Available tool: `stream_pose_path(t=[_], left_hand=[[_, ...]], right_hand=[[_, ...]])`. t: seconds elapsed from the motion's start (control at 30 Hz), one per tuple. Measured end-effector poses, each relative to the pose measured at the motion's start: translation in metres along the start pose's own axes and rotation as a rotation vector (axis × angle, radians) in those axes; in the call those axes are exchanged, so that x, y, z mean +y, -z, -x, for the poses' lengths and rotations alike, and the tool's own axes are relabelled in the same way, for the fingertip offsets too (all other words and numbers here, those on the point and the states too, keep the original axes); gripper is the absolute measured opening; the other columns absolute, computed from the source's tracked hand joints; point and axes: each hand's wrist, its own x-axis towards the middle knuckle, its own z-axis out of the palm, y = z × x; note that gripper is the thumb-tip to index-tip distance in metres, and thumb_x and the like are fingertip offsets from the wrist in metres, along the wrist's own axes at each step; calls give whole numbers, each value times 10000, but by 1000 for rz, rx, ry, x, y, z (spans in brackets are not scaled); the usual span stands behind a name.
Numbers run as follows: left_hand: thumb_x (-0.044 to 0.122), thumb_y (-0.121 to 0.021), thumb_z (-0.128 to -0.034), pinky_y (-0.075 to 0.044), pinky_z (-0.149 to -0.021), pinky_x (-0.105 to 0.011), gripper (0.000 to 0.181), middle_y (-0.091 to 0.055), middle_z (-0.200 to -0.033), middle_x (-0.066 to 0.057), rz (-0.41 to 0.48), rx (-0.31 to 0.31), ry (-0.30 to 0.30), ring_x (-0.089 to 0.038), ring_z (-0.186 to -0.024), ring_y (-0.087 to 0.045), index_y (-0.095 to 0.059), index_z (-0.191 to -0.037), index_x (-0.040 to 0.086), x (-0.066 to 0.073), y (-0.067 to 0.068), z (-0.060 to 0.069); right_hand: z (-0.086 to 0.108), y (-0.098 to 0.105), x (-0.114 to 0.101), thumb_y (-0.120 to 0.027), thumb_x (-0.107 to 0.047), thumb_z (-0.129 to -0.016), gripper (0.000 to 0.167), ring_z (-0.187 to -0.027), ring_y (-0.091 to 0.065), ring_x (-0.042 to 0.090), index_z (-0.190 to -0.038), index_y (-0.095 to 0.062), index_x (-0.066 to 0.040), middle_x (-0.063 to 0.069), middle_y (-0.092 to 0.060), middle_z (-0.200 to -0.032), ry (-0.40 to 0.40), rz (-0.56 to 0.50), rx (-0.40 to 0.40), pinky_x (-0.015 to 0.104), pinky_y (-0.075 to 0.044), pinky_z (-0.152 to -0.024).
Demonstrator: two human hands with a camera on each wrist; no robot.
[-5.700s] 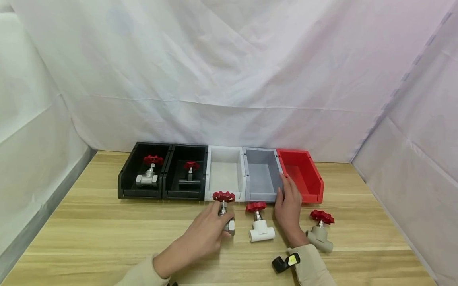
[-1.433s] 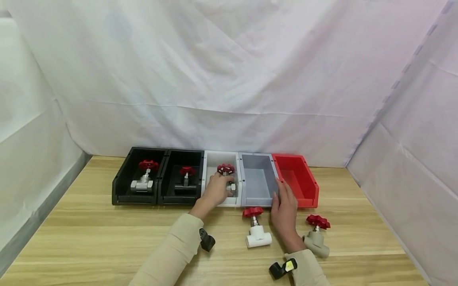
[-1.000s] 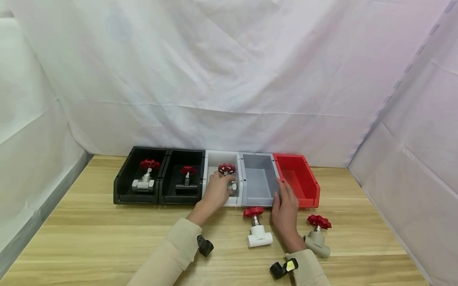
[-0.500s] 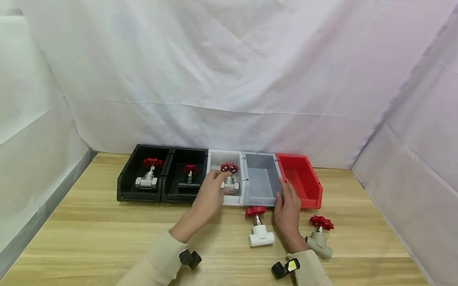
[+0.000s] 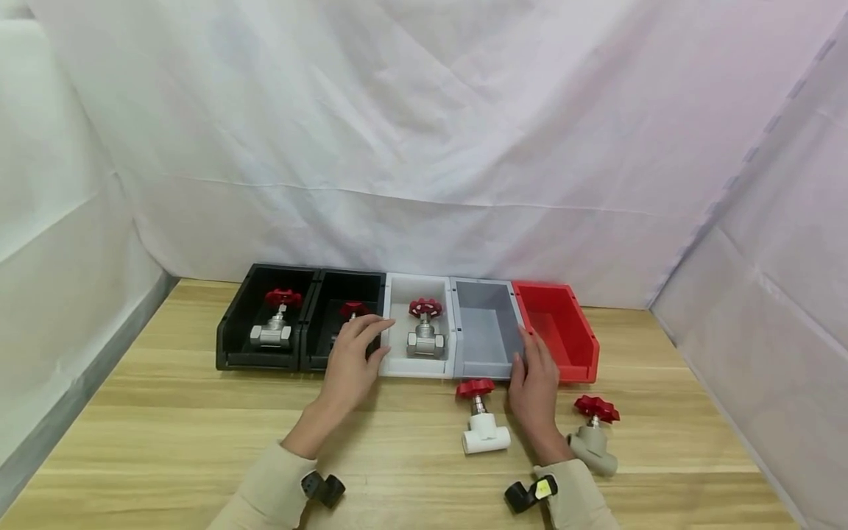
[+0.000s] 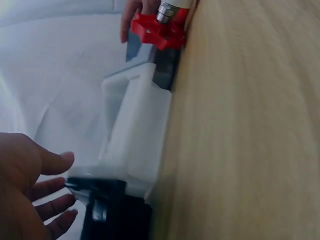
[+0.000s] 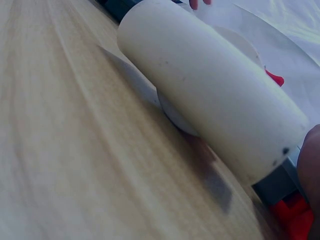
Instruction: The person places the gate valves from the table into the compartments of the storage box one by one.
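Note:
My left hand (image 5: 351, 362) hovers over the front of the second black bin (image 5: 323, 361), its thumb and fingers spread with nothing between them. To its right, a metal valve (image 5: 425, 341) with a red handwheel stands in the white bin (image 5: 416, 368). In the left wrist view, the hand's fingers (image 6: 55, 206) are beside the white bin's near corner. My right hand (image 5: 534, 386) rests its fingertips at the wall between the grey bin (image 5: 486, 369) and the red bin (image 5: 563, 372). A white tee-shaped valve (image 5: 486, 434) stands left of that hand, a beige valve (image 5: 592, 445) right of it.
The bins stand side by side along the back of the wooden table (image 5: 165, 427). A metal valve (image 5: 271, 331) is in the leftmost black bin (image 5: 258, 361); a dark valve (image 5: 354, 311) in the second is partly behind my left hand. White cloth (image 5: 411, 147) encloses the back and sides.
My left hand brought the metal valve from the table into the white bin, let it go, and drew back to the left. The right hand stays at the grey and red bins.

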Motion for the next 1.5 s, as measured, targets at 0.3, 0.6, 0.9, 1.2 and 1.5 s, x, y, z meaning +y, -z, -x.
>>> stream_pose_path(t=[0.3,0.6,0.9,1.2,1.5], left_hand=[[-9,-744,-807,-476,-862,-397,480,-490,-1394,-74,122,-110,-7,-243,-1125,-542,-637,-1260,108,-20,2,5],[5,-755,-794,-439,-627,-251,516,-464,-1428,-42,178,-142,-18,-136,-767,-505,-625,-1281,118,-31,0,6],[26,-749,-805,-454,-656,-242,514,-458,-1436,-5,175,-151,-25,-185,-895,-536,-621,-1290,139,-34,-5,9],[20,-750,-800,-452,-646,-242,518,-463,-1432,-24,168,-152,-46,-186,-835,-544,-622,-1287,143,-33,0,9],[4,-745,-799,-448,-630,-246,507,-472,-1423,-44,172,-145,-45,-165,-781,-533,-628,-1279,116,-35,-3,9]], right_hand=[[-2,0,-5,-583,14,-920,542,-1235,-413,383,-1431,-441,-99,186,-415,-1412,32,-16,24,606,-275,-980],[-5,8,-8,-611,-1,-911,581,-1261,-394,375,-1448,-422,-121,174,-400,-1423,-2,-37,-46,575,-355,-986],[-5,25,-14,-625,-36,-916,494,-1280,-409,335,-1389,-503,-105,140,-426,-1425,-85,-59,-88,517,-411,-963],[-5,41,-33,-602,-95,-943,453,-1153,-521,232,-1382,-506,-158,46,-528,-1331,-143,-140,5,297,-496,-856],[-1,62,-56,-598,-218,-959,417,-1032,-567,146,-1367,-510,-193,-12,-583,-1250,-123,-218,-91,135,-469,-746]])
